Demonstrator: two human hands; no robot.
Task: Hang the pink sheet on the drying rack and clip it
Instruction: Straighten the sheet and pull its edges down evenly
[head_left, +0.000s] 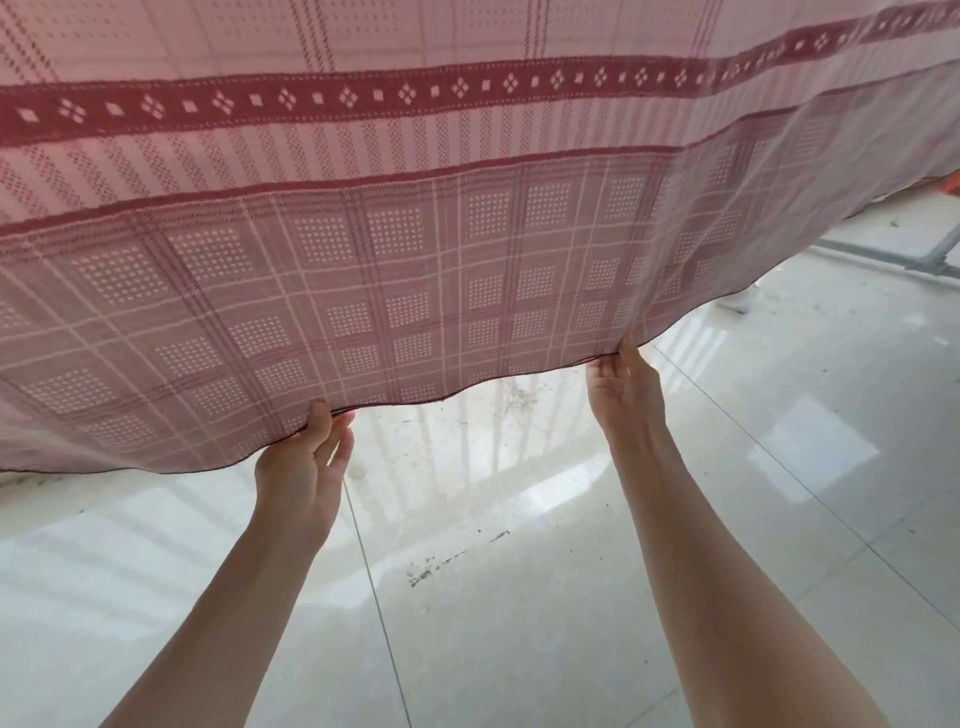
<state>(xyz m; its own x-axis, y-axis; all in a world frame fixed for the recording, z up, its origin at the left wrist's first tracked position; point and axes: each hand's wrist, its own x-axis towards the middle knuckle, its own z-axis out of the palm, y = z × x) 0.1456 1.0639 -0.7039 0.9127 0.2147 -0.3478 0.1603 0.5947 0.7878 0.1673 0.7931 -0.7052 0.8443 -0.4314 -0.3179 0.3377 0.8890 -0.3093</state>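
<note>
The pink sheet, checked with a dark red diamond band, hangs spread across the upper half of the view, folded over so a second layer shows through. My left hand pinches its lower hem from below at centre left. My right hand grips the same hem further right, slightly higher. The hem sags between the two hands. The top bar of the drying rack is hidden behind the sheet; only a grey rack leg shows at the right edge.
A glossy white tiled floor with some dirt specks lies below the sheet. An orange object peeks out at the far right edge.
</note>
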